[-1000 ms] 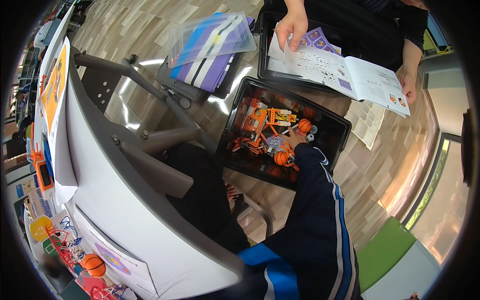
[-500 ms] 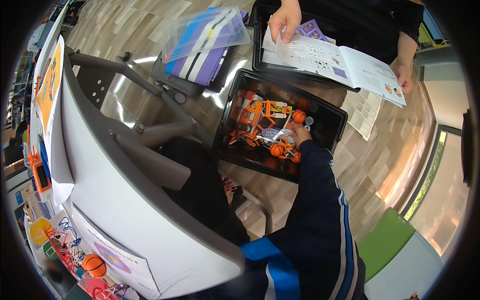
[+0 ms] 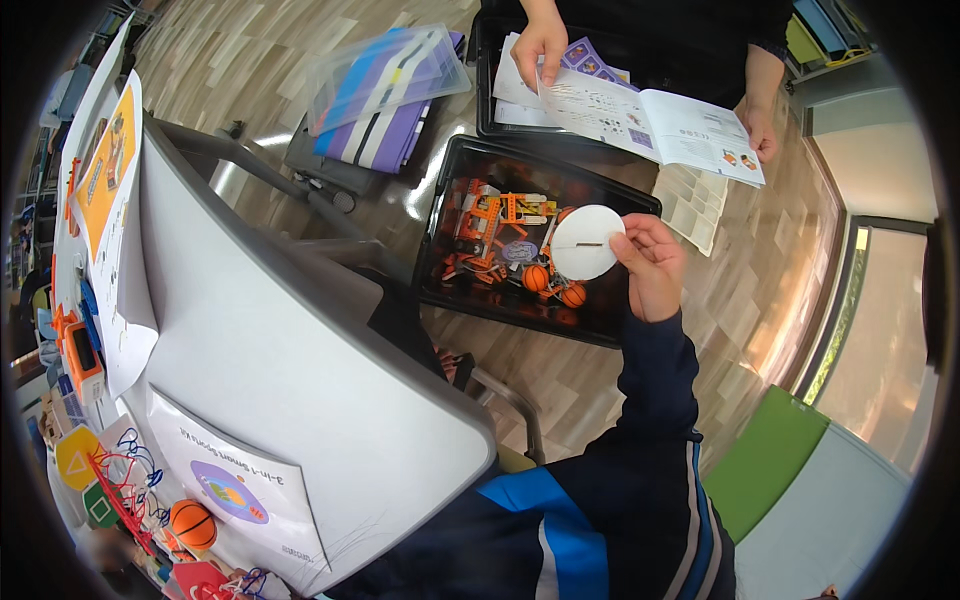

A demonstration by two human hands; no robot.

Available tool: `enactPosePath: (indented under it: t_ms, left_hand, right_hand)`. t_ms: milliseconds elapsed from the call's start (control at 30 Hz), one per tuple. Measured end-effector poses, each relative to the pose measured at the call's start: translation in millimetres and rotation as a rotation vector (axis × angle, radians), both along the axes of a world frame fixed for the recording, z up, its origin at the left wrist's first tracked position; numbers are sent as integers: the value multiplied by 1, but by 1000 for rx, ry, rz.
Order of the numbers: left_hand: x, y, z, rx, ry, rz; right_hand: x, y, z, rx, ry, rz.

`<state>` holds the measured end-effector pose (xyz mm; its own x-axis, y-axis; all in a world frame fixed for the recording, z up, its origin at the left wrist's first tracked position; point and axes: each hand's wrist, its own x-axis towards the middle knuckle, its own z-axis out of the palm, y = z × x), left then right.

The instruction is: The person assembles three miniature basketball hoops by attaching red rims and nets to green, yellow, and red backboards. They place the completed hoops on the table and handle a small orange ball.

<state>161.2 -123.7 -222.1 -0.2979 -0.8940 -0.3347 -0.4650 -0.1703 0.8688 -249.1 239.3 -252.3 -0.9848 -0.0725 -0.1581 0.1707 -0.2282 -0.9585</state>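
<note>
A flat white disc with a narrow slot at its middle [image 3: 585,245] is pinched at its right edge between the thumb and fingers of my right hand [image 3: 652,268]. I hold it above a black bin [image 3: 540,322], where it covers some of the contents. Inside the bin lie orange building pieces [image 3: 490,220], small orange balls [image 3: 536,278] and a purple oval-printed piece [image 3: 520,251]. Below the desk edge, a few shadowed fingers [image 3: 445,362] show beside a dark trouser leg, apparently my left hand. Most of it is hidden, so its grip is unclear.
Across from me, another person holds an open booklet [image 3: 690,130] over a second black bin [image 3: 487,90]. A cream compartment tray [image 3: 690,205] lies on the floor. A clear lid rests on a striped purple bag [image 3: 400,145]. The white desk [image 3: 300,360] curves along my left, bearing papers.
My right hand has come up out of the bin, moving right, and now holds the white disc. The view has shifted slightly. The other person still holds the booklet.
</note>
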Motion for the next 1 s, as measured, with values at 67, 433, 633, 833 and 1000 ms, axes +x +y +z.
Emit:
enactPosePath:
  t_ms: [67,433,633,833,1000]
  left_hand:
    - [2,-3,3,-12,23,-9]
    - [27,-26,24,-114,290,-9]
    - [62,-42,66,-191,564,-11]
    - [89,-27,132,-87,1011,-67]
    - [75,-23,185,268,1208,-338]
  right_hand:
    - [14,-8,29,2,98,-7]
    - [97,-42,152,419,1382,-131]
    - [139,-83,206,287,1282,48]
    - [204,-165,243,-173,226,542]
    - [241,-222,262,-121,-337,1101]
